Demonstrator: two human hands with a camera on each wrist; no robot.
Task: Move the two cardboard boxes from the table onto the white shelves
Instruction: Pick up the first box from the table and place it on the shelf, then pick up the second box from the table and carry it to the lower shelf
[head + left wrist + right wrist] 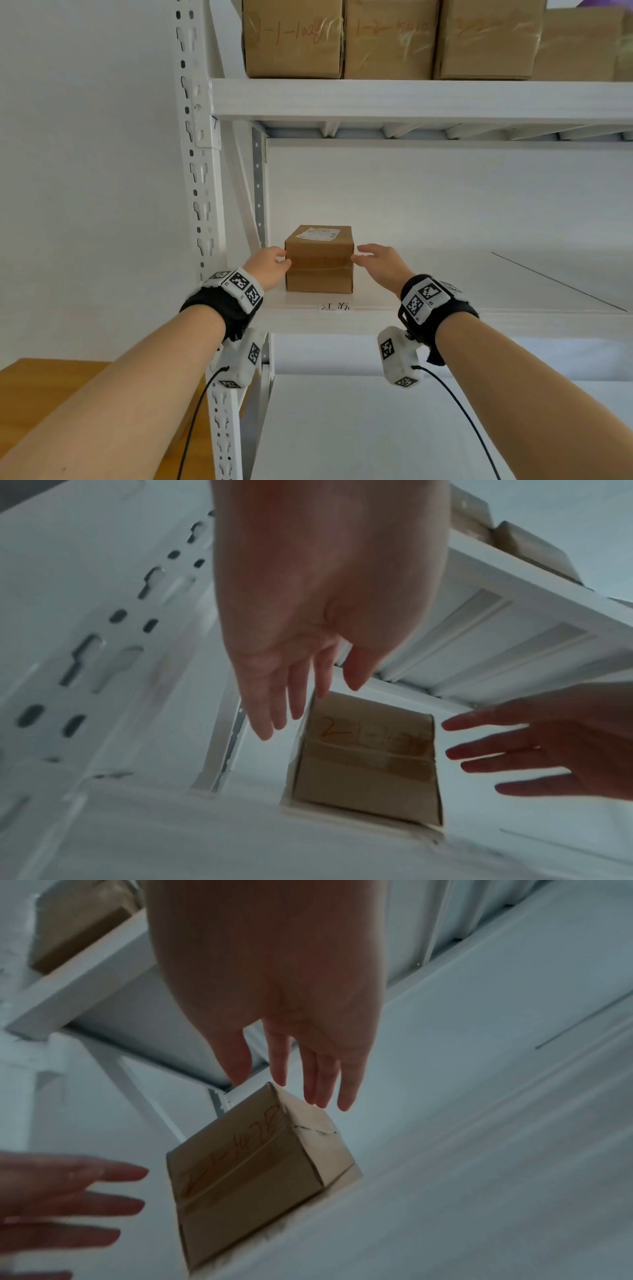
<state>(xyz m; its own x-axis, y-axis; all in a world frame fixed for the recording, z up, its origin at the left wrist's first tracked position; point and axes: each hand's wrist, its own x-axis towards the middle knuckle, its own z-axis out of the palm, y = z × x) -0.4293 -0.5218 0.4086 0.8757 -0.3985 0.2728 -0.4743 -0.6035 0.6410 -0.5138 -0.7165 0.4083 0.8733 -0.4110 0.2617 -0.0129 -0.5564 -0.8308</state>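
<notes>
Head view shows the white shelves (411, 99) filling most of the scene, with a row of large cardboard boxes (390, 41) on the upper level; red handwriting runs across their taped fronts, the leftmost reading roughly "1-1-102" (the rest is too smeared to read). A corner of the wooden bench (51, 387) shows at lower left. On the middle level, near its left end and front edge, sits the small cardboard box (319, 260): brown, nearly cubic, taped round its middle, with a white printed label on top too small to read. Its front bears red writing starting "2-1-1". A small tag with two handwritten characters is stuck on the shelf edge below it. The left hand (270, 265) and right hand (380, 262) flank the box, fingers straight and spread, grasping nothing.
</notes>
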